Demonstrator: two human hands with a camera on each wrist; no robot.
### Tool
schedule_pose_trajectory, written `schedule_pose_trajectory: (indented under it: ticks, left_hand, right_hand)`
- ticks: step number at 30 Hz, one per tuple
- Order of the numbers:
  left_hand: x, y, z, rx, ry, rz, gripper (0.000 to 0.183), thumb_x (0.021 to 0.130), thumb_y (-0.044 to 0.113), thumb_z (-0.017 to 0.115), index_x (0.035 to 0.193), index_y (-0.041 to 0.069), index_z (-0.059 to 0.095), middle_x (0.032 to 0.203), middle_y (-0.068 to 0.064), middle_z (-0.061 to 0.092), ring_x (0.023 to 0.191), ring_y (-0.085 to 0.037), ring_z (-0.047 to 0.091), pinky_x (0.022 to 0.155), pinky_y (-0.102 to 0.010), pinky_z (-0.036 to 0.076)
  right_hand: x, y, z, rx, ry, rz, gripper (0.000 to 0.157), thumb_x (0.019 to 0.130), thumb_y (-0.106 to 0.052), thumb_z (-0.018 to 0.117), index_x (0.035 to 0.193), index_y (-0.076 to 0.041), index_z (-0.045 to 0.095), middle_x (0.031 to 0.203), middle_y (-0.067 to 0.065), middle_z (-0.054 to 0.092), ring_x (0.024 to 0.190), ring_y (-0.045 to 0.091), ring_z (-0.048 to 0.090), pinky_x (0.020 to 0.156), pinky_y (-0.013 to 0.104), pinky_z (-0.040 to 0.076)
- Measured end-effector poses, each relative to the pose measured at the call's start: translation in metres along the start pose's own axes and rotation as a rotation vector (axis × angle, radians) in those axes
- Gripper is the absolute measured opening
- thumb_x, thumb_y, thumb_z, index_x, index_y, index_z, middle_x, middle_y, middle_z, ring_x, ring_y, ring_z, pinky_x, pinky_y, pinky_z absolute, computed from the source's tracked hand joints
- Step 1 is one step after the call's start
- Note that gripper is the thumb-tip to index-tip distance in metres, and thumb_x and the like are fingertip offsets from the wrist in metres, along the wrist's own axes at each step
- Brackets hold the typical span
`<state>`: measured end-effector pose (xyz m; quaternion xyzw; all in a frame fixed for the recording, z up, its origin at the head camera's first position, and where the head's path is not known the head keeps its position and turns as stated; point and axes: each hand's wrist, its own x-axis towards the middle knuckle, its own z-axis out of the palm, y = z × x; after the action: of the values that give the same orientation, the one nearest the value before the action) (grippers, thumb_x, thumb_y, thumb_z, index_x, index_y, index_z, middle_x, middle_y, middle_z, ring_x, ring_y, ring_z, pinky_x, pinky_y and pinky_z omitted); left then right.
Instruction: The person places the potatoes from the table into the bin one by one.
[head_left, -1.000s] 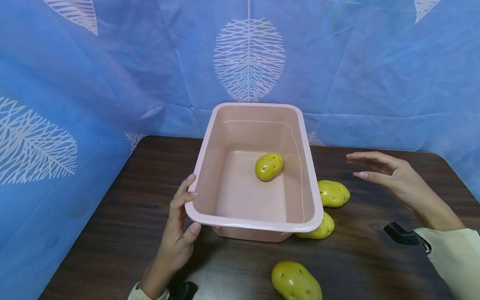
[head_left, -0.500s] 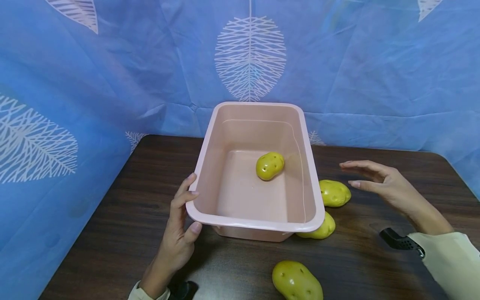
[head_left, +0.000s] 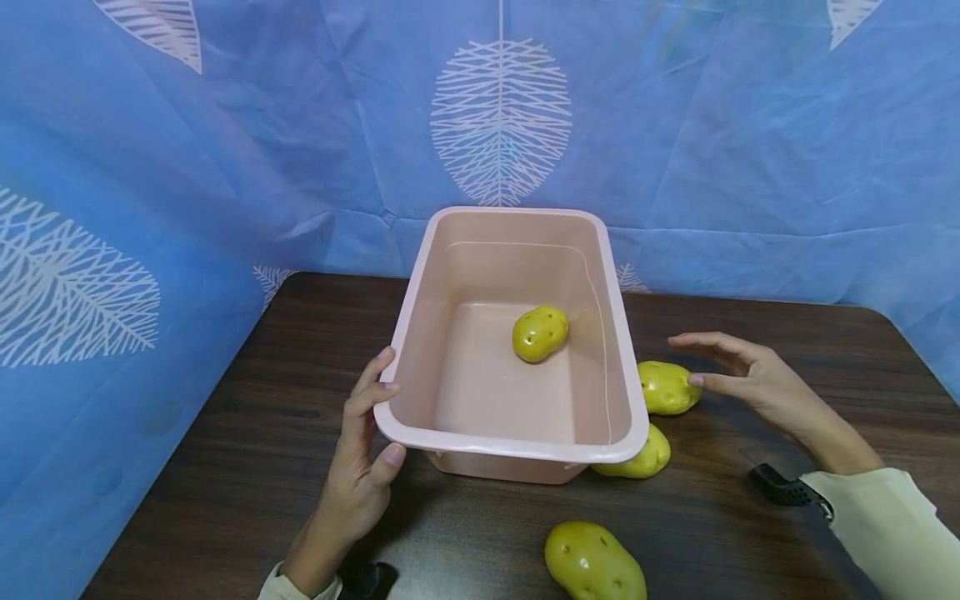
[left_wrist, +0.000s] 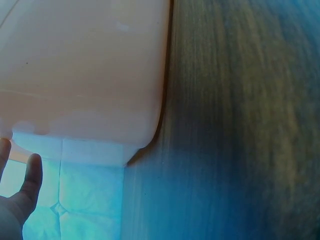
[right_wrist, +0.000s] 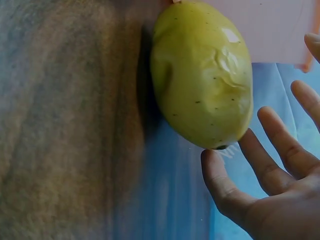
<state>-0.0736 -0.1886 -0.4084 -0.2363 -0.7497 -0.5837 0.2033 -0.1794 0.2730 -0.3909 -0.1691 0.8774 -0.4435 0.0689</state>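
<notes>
A pink plastic basin [head_left: 504, 450] stands on the dark table, tilted in view, with one yellow-green potato [head_left: 540, 333] inside. My left hand [head_left: 352, 479] holds its near left corner, fingertips over the rim and thumb below it. Beside the basin's right wall lies another potato [head_left: 667, 388], partly covered by the rim. My right hand [head_left: 757, 396] is at that potato's right end, fingers spread and thumb apart. In the right wrist view, the fingertips are right by the end of this potato [right_wrist: 202, 75]; whether they touch it I cannot tell.
A third potato [head_left: 637, 457] sits half hidden under the basin's near right corner. Closer to me lies a larger-looking potato [head_left: 594, 560], cut off by the frame. Blue cloth [head_left: 300, 150] with white leaf prints hangs behind and left of the wooden table [head_left: 247, 433].
My right hand has moved left and slightly down, from above the table to the potato beside the basin. The left hand and the basin have stayed put.
</notes>
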Motion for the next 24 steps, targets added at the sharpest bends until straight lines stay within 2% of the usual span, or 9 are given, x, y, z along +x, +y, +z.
schedule_pose_trajectory:
  ticks: [4, 10, 12, 14, 16, 21, 22, 24]
  left_hand:
    - [0.0, 0.0, 0.0, 0.004, 0.001, -0.001, 0.048, 0.097, 0.026, 0.053, 0.137, 0.006, 0.036, 0.162, -0.013, 0.019, 0.146, -0.032, 0.024, 0.099, -0.076, 0.024]
    - [0.0, 0.001, 0.001, 0.012, 0.001, -0.009, 0.047, 0.097, 0.025, 0.053, 0.137, 0.006, 0.036, 0.162, -0.012, 0.018, 0.146, -0.032, 0.023, 0.099, -0.077, 0.023]
    - [0.0, 0.001, 0.001, 0.017, 0.003, -0.011, 0.047, 0.096, 0.025, 0.053, 0.137, 0.007, 0.036, 0.162, -0.012, 0.018, 0.147, -0.032, 0.023, 0.099, -0.078, 0.023]
    - [0.0, 0.001, 0.001, 0.021, 0.005, -0.01, 0.047, 0.096, 0.025, 0.053, 0.137, 0.007, 0.036, 0.162, -0.012, 0.019, 0.147, -0.032, 0.023, 0.099, -0.078, 0.023]
    - [0.0, 0.0, 0.001, 0.02, 0.006, -0.008, 0.047, 0.096, 0.025, 0.053, 0.136, 0.007, 0.036, 0.162, -0.012, 0.019, 0.147, -0.033, 0.023, 0.099, -0.078, 0.022]
    - [0.0, 0.0, 0.001, 0.014, 0.007, -0.001, 0.047, 0.096, 0.026, 0.053, 0.136, 0.006, 0.036, 0.162, -0.013, 0.019, 0.147, -0.033, 0.023, 0.1, -0.077, 0.023]
    - [0.0, 0.0, 0.001, 0.015, 0.007, 0.001, 0.048, 0.097, 0.027, 0.053, 0.136, 0.006, 0.036, 0.162, -0.013, 0.019, 0.147, -0.033, 0.023, 0.1, -0.077, 0.023]
    - [0.0, 0.0, 0.001, 0.02, 0.008, 0.002, 0.048, 0.097, 0.027, 0.053, 0.136, 0.006, 0.036, 0.162, -0.013, 0.02, 0.147, -0.033, 0.023, 0.1, -0.076, 0.023]
  right_hand:
    - [0.0, 0.002, 0.003, -0.009, -0.007, 0.017, 0.046, 0.095, -0.015, 0.063, 0.14, -0.017, 0.052, 0.143, -0.006, 0.051, 0.127, -0.012, 0.039, 0.09, 0.008, 0.036]
    - [0.0, 0.003, 0.007, -0.012, -0.018, 0.021, 0.047, 0.094, -0.015, 0.065, 0.139, -0.011, 0.052, 0.141, -0.016, 0.051, 0.127, -0.014, 0.037, 0.093, 0.011, 0.038]
    - [0.001, 0.004, 0.008, 0.001, -0.023, 0.022, 0.048, 0.094, -0.014, 0.065, 0.139, -0.011, 0.052, 0.142, -0.014, 0.051, 0.128, -0.013, 0.037, 0.101, 0.025, 0.04]
    - [0.002, 0.005, 0.009, -0.003, -0.022, 0.025, 0.048, 0.093, -0.014, 0.066, 0.139, -0.013, 0.052, 0.142, -0.013, 0.051, 0.128, -0.013, 0.037, 0.102, 0.036, 0.04]
    - [0.002, 0.006, 0.011, 0.022, -0.026, 0.019, 0.049, 0.092, -0.013, 0.067, 0.139, -0.014, 0.053, 0.143, -0.01, 0.051, 0.129, -0.013, 0.036, 0.105, 0.052, 0.033]
    - [0.002, 0.01, 0.014, 0.076, -0.035, 0.001, 0.05, 0.091, -0.009, 0.068, 0.139, -0.012, 0.053, 0.142, -0.009, 0.052, 0.129, -0.011, 0.036, 0.106, 0.069, 0.022]
    - [0.002, 0.011, 0.015, 0.07, -0.034, -0.003, 0.05, 0.091, -0.009, 0.068, 0.139, -0.012, 0.053, 0.142, -0.009, 0.053, 0.129, -0.011, 0.036, 0.109, 0.064, 0.022]
    - [0.002, 0.013, 0.017, 0.064, -0.033, -0.02, 0.051, 0.09, -0.008, 0.069, 0.138, -0.012, 0.053, 0.142, -0.008, 0.053, 0.129, -0.01, 0.037, 0.114, 0.047, 0.027]
